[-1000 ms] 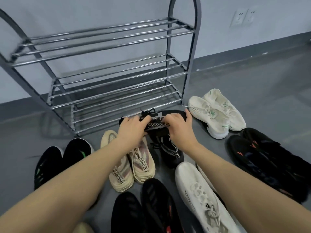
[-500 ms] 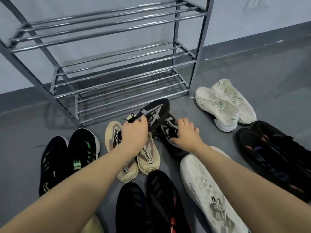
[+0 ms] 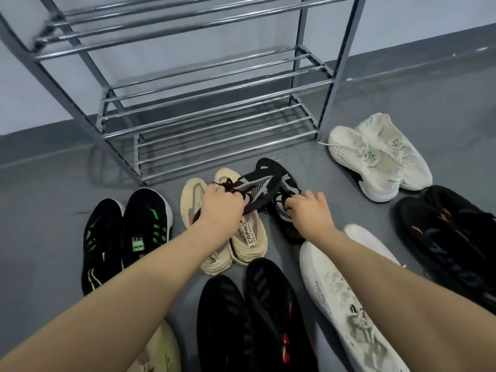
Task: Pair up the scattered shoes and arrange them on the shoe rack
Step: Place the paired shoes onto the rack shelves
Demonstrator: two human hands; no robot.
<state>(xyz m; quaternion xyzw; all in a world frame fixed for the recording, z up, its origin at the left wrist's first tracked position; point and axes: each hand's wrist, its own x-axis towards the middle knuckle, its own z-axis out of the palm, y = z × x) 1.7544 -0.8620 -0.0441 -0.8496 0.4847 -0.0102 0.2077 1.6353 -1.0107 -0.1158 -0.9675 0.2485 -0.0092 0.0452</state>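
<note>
Head view: grey floor (image 3: 402, 98), pale wall, chrome three-tier shoe rack (image 3: 214, 103) bare. Left hand (image 3: 221, 210) grips one black-and-white knit sneaker (image 3: 257, 187), lifted over two beige slip-on shoes (image 3: 247, 237). Right hand (image 3: 308, 213) curls onto its mate (image 3: 284, 210), lying on the floor. Two white-green sneakers (image 3: 375, 154) sit right of the rack.

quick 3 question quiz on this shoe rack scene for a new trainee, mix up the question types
1. True or false: the shoe rack already holds a pair.
2. Which shoe does the left hand grip? A) the black and white patterned shoe B) a beige shoe C) a white shoe with green trim
3. Fill in: the right hand reaches onto the ____ of the lifted shoe, lying on the floor.

Key: 1 false; 2 A; 3 mate
</note>
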